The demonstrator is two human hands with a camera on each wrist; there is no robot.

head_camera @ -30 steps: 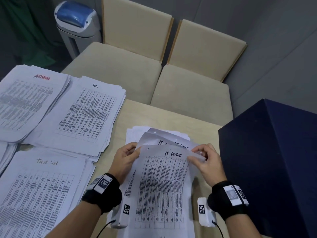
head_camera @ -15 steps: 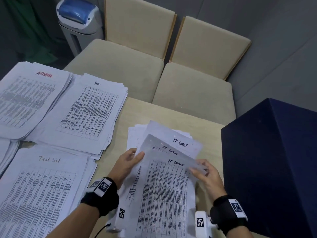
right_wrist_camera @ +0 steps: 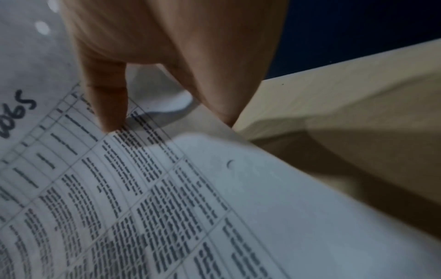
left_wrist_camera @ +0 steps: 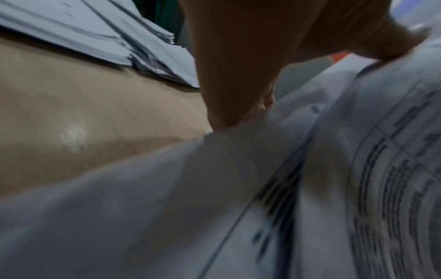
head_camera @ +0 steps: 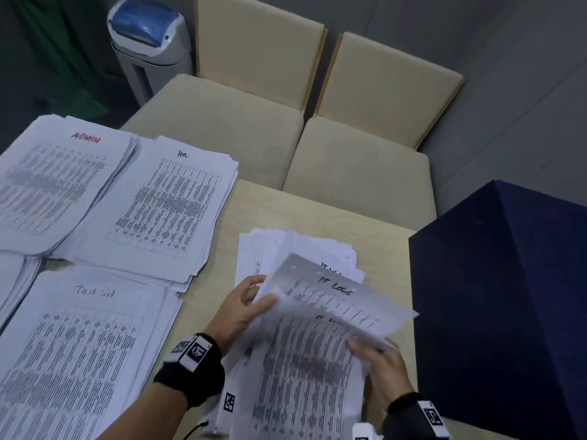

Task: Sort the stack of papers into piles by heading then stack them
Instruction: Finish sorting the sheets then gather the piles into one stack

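Note:
A loose bundle of sheets headed IT LOGS (head_camera: 305, 376) lies on the table in front of me, over a fanned pile (head_camera: 301, 246). My left hand (head_camera: 257, 293) grips the bundle's left edge, thumb on top. The top sheet (head_camera: 336, 290) stands lifted and curled above it. My right hand (head_camera: 359, 347) reaches in under that lifted sheet. In the right wrist view the right hand (right_wrist_camera: 167, 122) pinches the right edge of a printed sheet (right_wrist_camera: 167, 207), one fingertip on the table of text. The left wrist view is blurred and shows the left hand (left_wrist_camera: 238, 113) on paper (left_wrist_camera: 310, 188).
Sorted piles lie at the left: ADMIN (head_camera: 63, 173), HR (head_camera: 165, 204), Task list (head_camera: 79, 344), and another pile's edge (head_camera: 12, 274). A dark blue box (head_camera: 508, 312) stands close at the right. Two beige chairs (head_camera: 365, 163) and a bin (head_camera: 149, 42) are beyond the table (head_camera: 317, 211).
The top IT LOGS sheet has risen and curled upward. My right hand has slid down from the sheet's top corner toward me, under it. My left hand stays at the left edge.

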